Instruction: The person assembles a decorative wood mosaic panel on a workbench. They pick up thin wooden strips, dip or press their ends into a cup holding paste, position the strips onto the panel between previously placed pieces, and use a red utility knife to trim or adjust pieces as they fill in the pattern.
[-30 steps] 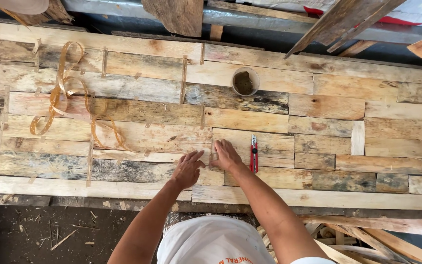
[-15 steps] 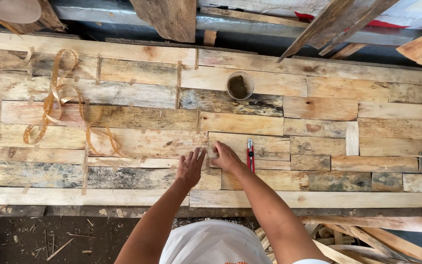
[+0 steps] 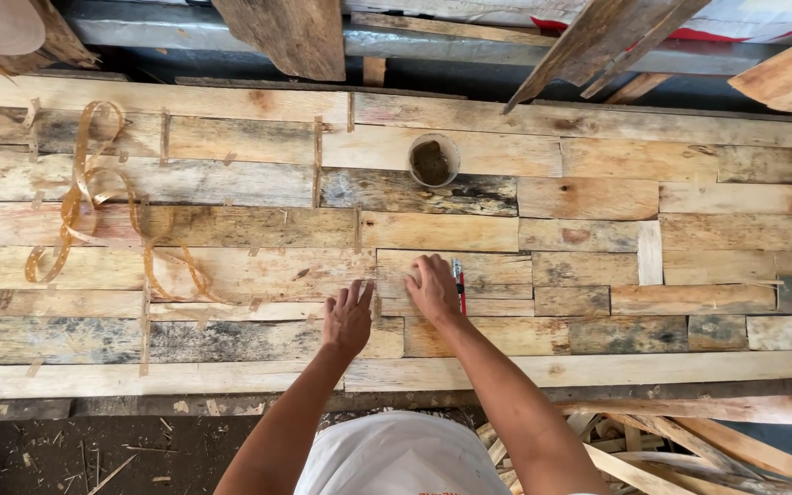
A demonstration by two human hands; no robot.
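A panel [image 3: 231, 229] made of many mismatched reclaimed wood planks lies flat in front of me. My left hand [image 3: 348, 319] rests palm down on the planks near the front, fingers spread. My right hand [image 3: 433, 288] presses on a short pale plank [image 3: 497, 271] just to its right, fingers curled against the wood. A red-handled tool [image 3: 459, 286] lies on the planks right beside my right hand. Neither hand holds anything that I can see.
A small round container [image 3: 434, 160] with dark contents stands on the panel behind my hands. A curled amber strip [image 3: 84, 211] lies at the left. Loose boards [image 3: 598, 37] lean at the far edge, and wood scraps [image 3: 689, 454] lie on the ground at the lower right.
The view shifted slightly. Both hands stayed on the same planks, the left hand sitting a little closer to the right one.
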